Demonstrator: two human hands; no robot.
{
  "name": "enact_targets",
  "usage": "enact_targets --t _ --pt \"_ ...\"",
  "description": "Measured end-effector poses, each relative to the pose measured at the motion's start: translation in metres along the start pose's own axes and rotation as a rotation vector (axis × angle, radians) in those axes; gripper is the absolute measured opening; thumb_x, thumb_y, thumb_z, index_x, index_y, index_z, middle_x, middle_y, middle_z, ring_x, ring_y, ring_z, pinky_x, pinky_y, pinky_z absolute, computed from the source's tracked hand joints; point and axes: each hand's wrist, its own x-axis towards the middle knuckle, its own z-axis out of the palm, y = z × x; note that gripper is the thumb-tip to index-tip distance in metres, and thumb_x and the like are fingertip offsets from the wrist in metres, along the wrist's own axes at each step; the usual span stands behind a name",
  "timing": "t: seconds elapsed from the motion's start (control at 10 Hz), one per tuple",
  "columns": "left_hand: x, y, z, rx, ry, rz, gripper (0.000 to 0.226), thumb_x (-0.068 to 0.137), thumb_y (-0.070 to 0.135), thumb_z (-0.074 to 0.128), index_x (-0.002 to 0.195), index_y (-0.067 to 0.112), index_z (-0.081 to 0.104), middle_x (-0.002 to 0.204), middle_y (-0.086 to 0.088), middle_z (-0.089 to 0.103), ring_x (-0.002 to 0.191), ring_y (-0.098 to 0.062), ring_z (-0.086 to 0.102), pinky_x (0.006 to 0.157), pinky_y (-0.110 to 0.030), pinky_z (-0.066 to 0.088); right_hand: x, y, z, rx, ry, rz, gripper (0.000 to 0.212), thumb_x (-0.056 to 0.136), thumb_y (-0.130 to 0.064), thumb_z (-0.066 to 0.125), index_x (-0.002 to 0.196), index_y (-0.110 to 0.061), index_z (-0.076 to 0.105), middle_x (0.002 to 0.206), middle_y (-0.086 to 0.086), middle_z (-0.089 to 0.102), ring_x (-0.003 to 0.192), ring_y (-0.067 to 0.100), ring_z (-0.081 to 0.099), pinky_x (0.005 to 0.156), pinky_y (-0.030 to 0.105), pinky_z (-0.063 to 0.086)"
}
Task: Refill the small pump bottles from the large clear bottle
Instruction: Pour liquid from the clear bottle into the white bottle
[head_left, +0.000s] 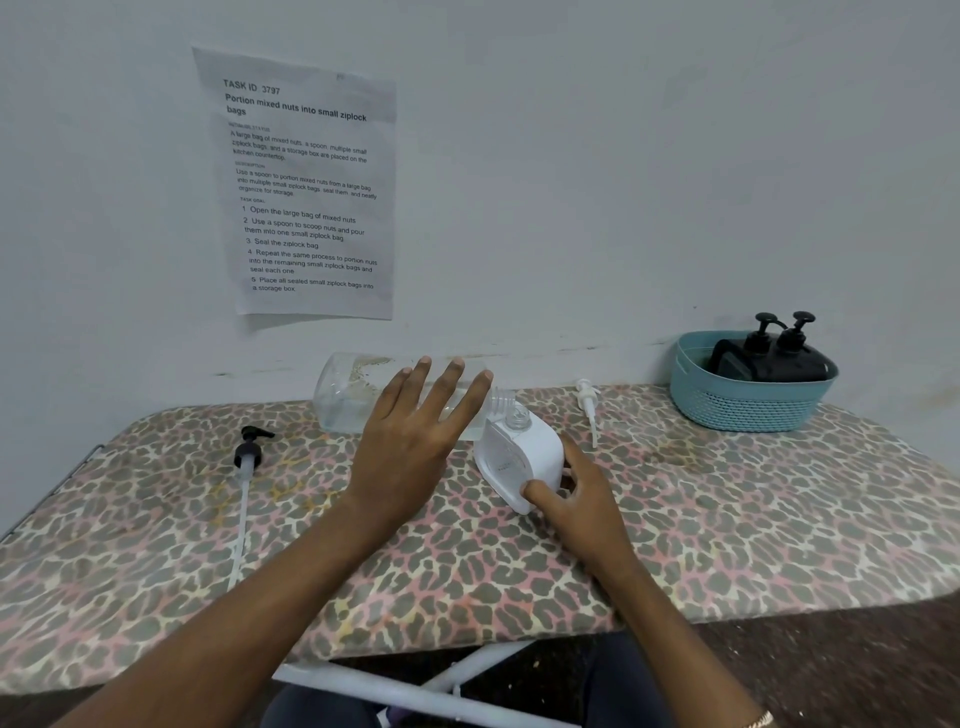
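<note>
Looks mid-refill: left hand (410, 431), fingers splayed straight, tips large clear bottle (348, 395) into uncapped white pump bottle (519, 457) gripped by right hand (576, 499).

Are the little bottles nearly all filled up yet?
Looks done: two black pump bottles sit in the blue basket with pumps on, though their fill level is hidden. In hand: the left hand rests on the tipped large clear bottle, its mouth at the open white bottle, which the right hand grips. Left: finish this pour, then probably refit the white pump lying beside it.
</note>
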Motion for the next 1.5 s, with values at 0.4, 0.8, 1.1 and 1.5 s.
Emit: enact_targets --t 0.4,0.8,1.1,1.5 --pt "-0.0005 -0.0006 0.0 -0.007 -0.01 -0.001 0.089 0.077 -0.019 0.058 0.157 0.018 0.047 0.151 -0.018 0.056 0.136 -0.048 0.054 0.113 -0.058 0.045 -0.0001 0.0 -0.0001 -0.009 -0.003 0.008 0.058 0.078 -0.035 0.067 0.134 -0.046 0.053 0.123 -0.022 0.064 0.104 -0.012 0.059 0.075 0.007 0.049" --pt "-0.0006 -0.0009 0.0004 -0.007 -0.006 0.003 0.089 0.078 -0.018 0.061 0.157 0.018 0.046 0.151 -0.018 0.056 0.136 -0.047 0.055 0.112 -0.058 0.046 0.0006 0.0013 -0.0002 -0.019 -0.002 0.011 0.057 0.078 -0.036 0.067 0.133 -0.045 0.054 0.123 -0.02 0.064 0.104 -0.012 0.059 0.074 0.007 0.049" --pt "-0.0005 -0.001 0.0004 -0.009 0.002 0.006 0.088 0.077 -0.018 0.059 0.157 0.019 0.047 0.151 -0.018 0.057 0.136 -0.047 0.055 0.112 -0.057 0.045 0.0007 0.0013 -0.0001 -0.026 0.002 -0.001 0.056 0.079 -0.033 0.068 0.132 -0.043 0.054 0.119 -0.025 0.062 0.103 -0.016 0.057 0.074 0.005 0.048" --pt "0.0001 -0.0013 0.0 -0.01 0.009 0.009 0.088 0.078 -0.019 0.058 0.157 0.018 0.047 0.151 -0.018 0.057 0.135 -0.047 0.055 0.112 -0.058 0.046 0.0033 0.0072 0.0004 -0.031 0.003 -0.007 0.06 0.078 -0.036 0.068 0.137 -0.038 0.056 0.123 -0.019 0.066 0.106 -0.009 0.06 0.077 0.009 0.05"
